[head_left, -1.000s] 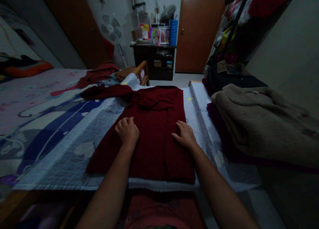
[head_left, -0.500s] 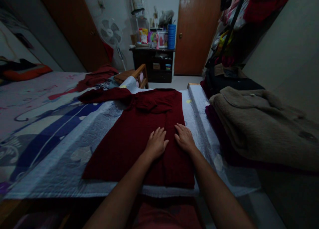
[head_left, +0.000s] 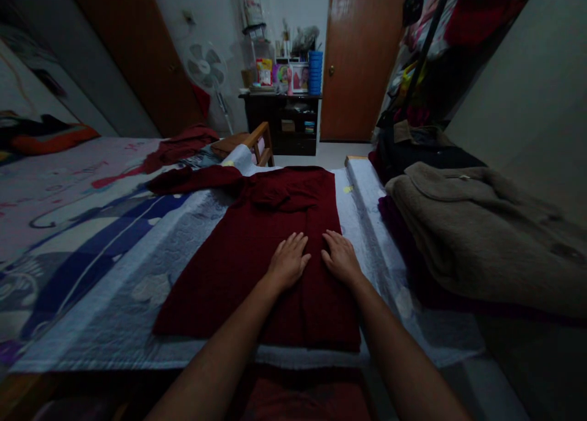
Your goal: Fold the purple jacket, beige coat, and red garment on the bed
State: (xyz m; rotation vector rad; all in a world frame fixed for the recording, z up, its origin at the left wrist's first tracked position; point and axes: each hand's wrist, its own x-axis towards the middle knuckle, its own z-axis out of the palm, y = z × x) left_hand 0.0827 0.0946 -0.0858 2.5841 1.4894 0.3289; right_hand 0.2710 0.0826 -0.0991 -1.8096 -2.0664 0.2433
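Head camera is giving me the only view, so I am reading everything from it: a dark red garment (head_left: 275,244) is lying spread flat on a pale quilted sheet (head_left: 151,274) over the bed, one sleeve (head_left: 192,179) trailing off to the far left. My left hand (head_left: 288,263) is resting palm-down on the right half of the cloth, fingers spread and gripping nothing, and my right hand (head_left: 340,259) is lying just beside it, likewise flat and loose, along what looks like a folded-over right edge. I am judging the fabric to be soft, light and limp, with a knit-like texture that should cling a little instead of sliding; it would sag wherever unsupported, so I am thinking the hem corners or the folded edge are the sensible places to pinch. A bulky beige coat (head_left: 481,231) is lying heaped well apart on the right.
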